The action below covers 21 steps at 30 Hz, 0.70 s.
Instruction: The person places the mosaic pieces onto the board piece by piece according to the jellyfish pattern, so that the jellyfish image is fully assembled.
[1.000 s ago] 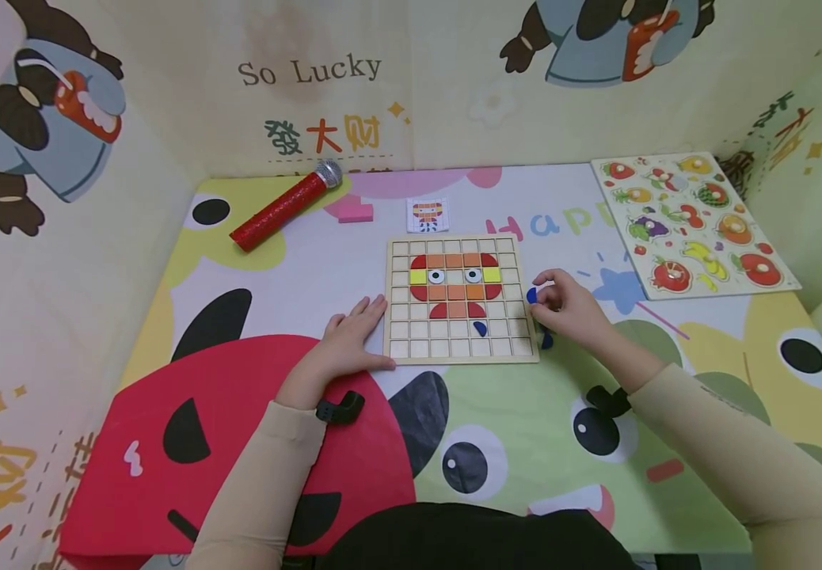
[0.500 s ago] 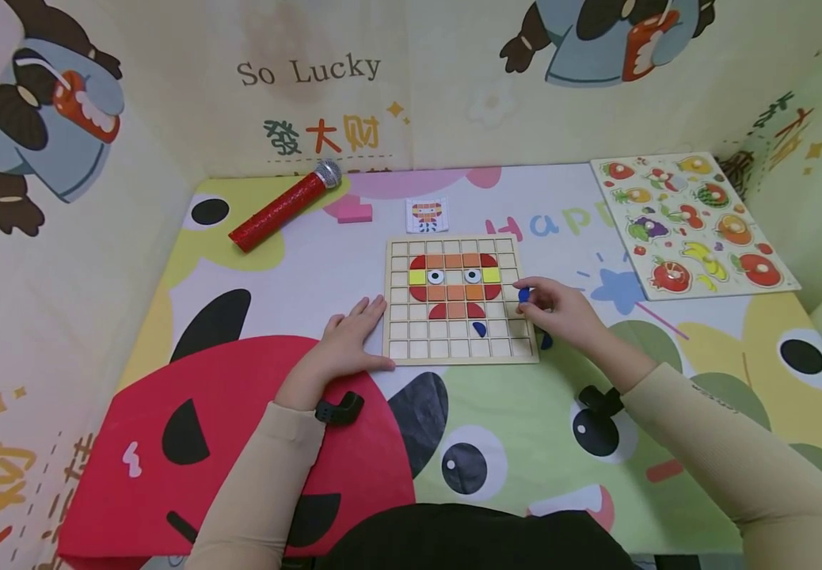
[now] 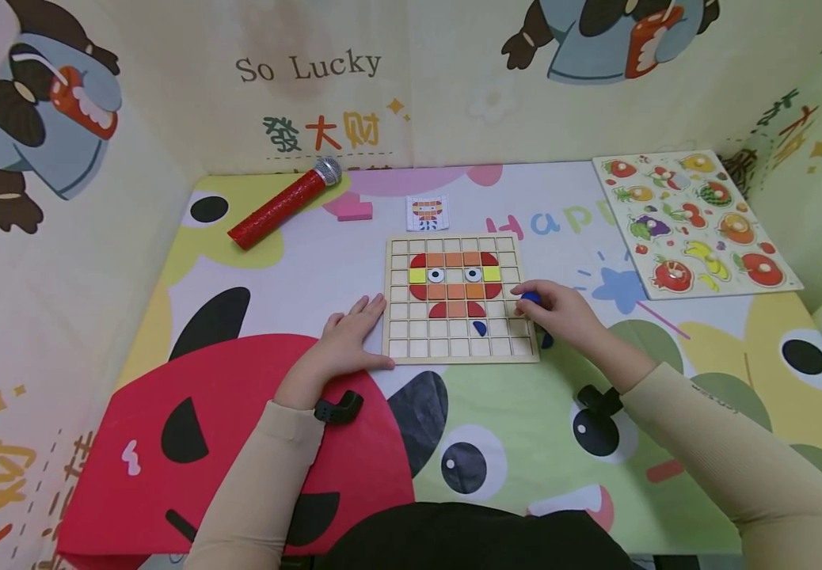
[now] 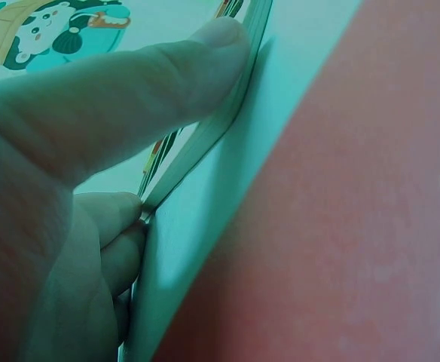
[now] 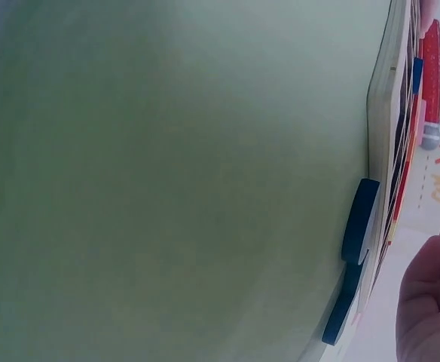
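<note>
A wooden grid board (image 3: 411, 349) holds red, orange and yellow tiles and two eye tiles, laid out as a face. On it, below the face, lies a blue rounded piece (image 3: 479, 328). My left hand (image 3: 345, 342) rests along the board's left edge with fingers stretched and thumb at the near corner; in the left wrist view, the thumb (image 4: 160, 90) touches the board's edge. Over the right edge, my right hand (image 3: 561, 313) pinches another blue piece (image 3: 530, 298). Below that hand, more dark blue pieces (image 5: 361, 221) lie against the board's right side, partly hidden in the head view.
Behind the board lies a small picture card (image 3: 427, 214) showing a similar figure. A pink block (image 3: 355, 212) and a red microphone (image 3: 283, 207) are at the back left. At the back right lies a fruit puzzle board (image 3: 728, 290). Printed walls stand behind and at both sides.
My right hand has moved left, from beside the board to over its right edge, and the blue piece has turned in its fingers. My left hand has stayed put.
</note>
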Each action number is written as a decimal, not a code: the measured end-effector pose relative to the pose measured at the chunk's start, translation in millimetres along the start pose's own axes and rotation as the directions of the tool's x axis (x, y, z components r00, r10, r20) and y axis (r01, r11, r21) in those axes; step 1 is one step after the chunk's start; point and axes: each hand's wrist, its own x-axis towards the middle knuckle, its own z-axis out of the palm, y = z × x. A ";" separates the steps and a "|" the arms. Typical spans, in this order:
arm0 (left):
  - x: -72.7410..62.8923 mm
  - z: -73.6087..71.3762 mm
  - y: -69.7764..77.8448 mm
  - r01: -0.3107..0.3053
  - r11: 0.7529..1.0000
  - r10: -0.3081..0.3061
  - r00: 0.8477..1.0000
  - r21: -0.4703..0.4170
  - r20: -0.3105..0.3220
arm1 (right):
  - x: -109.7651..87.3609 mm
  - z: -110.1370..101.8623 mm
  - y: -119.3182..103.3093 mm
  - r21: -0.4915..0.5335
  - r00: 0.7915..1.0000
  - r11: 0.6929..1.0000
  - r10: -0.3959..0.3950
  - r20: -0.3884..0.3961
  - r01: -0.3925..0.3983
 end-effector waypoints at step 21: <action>-1.7 0.0 -0.2 0.015 1.000 -0.015 1.000 -0.001 0.003 | 0.9 -0.7 1.3 0.184 0.988 0.981 0.040 0.148 -0.067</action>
